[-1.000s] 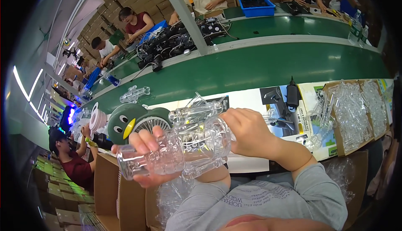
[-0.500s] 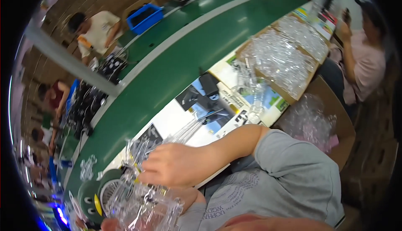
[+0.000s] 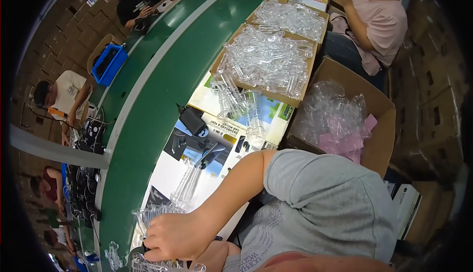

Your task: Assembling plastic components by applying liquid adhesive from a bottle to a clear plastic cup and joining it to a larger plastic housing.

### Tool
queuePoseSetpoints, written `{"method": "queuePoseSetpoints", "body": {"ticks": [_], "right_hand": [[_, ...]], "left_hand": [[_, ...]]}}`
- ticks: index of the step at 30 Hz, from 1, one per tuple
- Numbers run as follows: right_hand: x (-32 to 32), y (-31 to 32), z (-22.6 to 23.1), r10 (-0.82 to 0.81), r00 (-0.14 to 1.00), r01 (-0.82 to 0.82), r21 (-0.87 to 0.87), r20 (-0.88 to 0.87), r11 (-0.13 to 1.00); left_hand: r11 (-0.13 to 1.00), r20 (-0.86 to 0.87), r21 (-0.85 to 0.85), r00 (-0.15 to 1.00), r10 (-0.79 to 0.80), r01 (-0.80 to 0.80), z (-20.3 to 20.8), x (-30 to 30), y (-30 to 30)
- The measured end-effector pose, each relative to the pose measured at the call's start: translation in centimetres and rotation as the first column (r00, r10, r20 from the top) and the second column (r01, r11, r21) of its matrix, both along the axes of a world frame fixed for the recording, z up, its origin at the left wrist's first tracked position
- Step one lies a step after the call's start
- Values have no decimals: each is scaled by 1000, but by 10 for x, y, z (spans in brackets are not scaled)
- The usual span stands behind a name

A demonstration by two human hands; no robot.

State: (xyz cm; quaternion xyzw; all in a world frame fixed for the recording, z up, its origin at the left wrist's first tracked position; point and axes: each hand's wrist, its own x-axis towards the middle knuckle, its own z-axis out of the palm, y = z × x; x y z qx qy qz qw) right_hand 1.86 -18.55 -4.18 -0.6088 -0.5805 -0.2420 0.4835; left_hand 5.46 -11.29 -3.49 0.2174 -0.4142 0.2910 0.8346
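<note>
My right hand (image 3: 175, 235) is at the lower left, palm down, with its fingers curled in on a clear plastic piece (image 3: 170, 266) at the picture's lower edge. More clear plastic pieces (image 3: 148, 216) stand just beyond its knuckles. A dark green rim (image 3: 136, 250) shows beside the fingertips, mostly hidden. Of my left arm only a bit of forearm (image 3: 219, 253) appears under the right one; its fingers are hidden. Long clear plastic pieces (image 3: 186, 183) lie on the printed cardboard sheet (image 3: 165, 171) beyond my right wrist.
Open cartons of clear plastic pieces (image 3: 268, 57) stand at the upper right, near a black adapter (image 3: 192, 120). A cardboard box (image 3: 382, 124) holds plastic bags and pink sheets. Across the green belt (image 3: 148, 99) are a blue bin (image 3: 109, 65) and co-workers; another person (image 3: 377, 20) sits right.
The view has swung, so the cartons and box sit further left and higher. The green penguin-faced fan has slid almost wholly out at the lower edge. My right hand stays on clear plastic.
</note>
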Motion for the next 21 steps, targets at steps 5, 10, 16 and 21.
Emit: {"method": "queuePoseSetpoints", "body": {"ticks": [5, 10, 16, 21], "right_hand": [[9, -7, 3, 31, 999, -34, -183, -21, 983], [10, -5, 7, -81, 996, 78, -115, -25, 990], [7, -4, 11, -100, 995, 100, -29, -8, 995], [20, -18, 22, -242, 970, 239, -163, 2, 957]], "left_hand": [[999, -43, 30, 999, 26, -25, -1, 6, -7], [993, -68, 66, 993, 101, -96, 3, 4, -4], [943, -66, 120, 945, 319, -310, 19, -21, 28], [823, -54, 154, 828, 559, -546, 31, -59, 63]]}}
